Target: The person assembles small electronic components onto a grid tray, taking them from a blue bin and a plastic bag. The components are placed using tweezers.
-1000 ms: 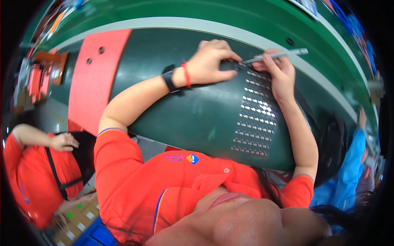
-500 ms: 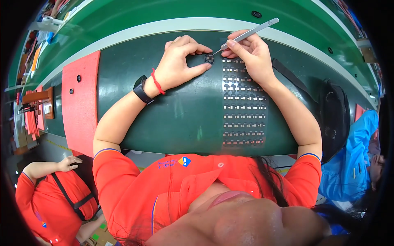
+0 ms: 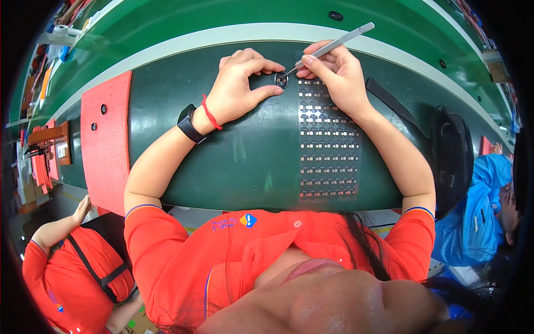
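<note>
Tool of slim silver metal (image 3: 346, 40) rests in the right hand (image 3: 340, 72), gripped between thumb and fingers, its fine tip at a round black part (image 3: 281, 80). The left hand (image 3: 236, 83) pinches that part between thumb and fingertips, toward the far edge of the green table (image 3: 233, 172). Just right and nearer lies a clear sheet (image 3: 329, 152) with rows of tiny pale pieces; well left, a red mat (image 3: 105, 161) carries two small black parts (image 3: 103, 109).

From afar I make out a red shirt (image 3: 194, 267), blue-trimmed sleeves (image 3: 147, 225), a pale button (image 3: 297, 224); the left wrist (image 3: 200, 119) wears a black watch (image 3: 189, 124) and red bracelet (image 3: 209, 114).
</note>
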`<state>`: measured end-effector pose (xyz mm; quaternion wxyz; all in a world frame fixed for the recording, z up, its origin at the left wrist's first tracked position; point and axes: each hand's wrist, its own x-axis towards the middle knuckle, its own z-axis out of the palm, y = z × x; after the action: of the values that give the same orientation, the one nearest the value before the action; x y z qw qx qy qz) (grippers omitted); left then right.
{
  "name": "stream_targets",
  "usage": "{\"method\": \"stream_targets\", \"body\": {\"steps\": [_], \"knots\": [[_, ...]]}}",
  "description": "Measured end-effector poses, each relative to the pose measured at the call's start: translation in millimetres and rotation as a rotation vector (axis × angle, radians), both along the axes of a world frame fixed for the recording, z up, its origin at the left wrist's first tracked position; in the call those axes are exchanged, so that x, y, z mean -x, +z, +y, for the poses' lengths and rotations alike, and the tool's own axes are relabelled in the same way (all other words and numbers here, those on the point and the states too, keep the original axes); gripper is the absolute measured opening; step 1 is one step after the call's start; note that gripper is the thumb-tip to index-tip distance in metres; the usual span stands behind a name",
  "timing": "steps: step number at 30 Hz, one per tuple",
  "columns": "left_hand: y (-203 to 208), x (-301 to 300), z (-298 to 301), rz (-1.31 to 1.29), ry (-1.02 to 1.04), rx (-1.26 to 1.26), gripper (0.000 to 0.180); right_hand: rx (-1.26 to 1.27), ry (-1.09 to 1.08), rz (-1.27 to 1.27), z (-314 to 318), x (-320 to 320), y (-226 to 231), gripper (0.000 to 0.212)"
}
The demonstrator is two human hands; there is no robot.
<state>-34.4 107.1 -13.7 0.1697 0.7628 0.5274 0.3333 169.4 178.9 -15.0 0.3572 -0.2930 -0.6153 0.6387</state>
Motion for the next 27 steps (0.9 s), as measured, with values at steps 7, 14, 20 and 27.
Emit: {"method": "stream_targets", "body": {"steps": [7, 14, 20, 27], "knots": [[-2.7, 0.1, -1.3, -0.056, 0.034, 0.061, 0.032, 0.003, -0.007, 0.003, -0.9, 1.6, -0.1, 0.021], [-3.8, -0.2, -0.7, -0.045, 0.035, 0.057, 0.032, -0.005, -0.002, 0.009, -1.5, 1.3, -1.8, 0.021], [-3.8, 0.1, -0.9, -0.047, 0.030, 0.052, 0.031, -0.025, -0.004, 0.005, -2.5, 1.7, -2.9, 0.021], [-3.7, 0.2, -1.1, -0.027, 0.028, 0.049, 0.030, -0.060, 0.011, 0.025, -3.3, 0.9, -3.8, 0.020]]}}
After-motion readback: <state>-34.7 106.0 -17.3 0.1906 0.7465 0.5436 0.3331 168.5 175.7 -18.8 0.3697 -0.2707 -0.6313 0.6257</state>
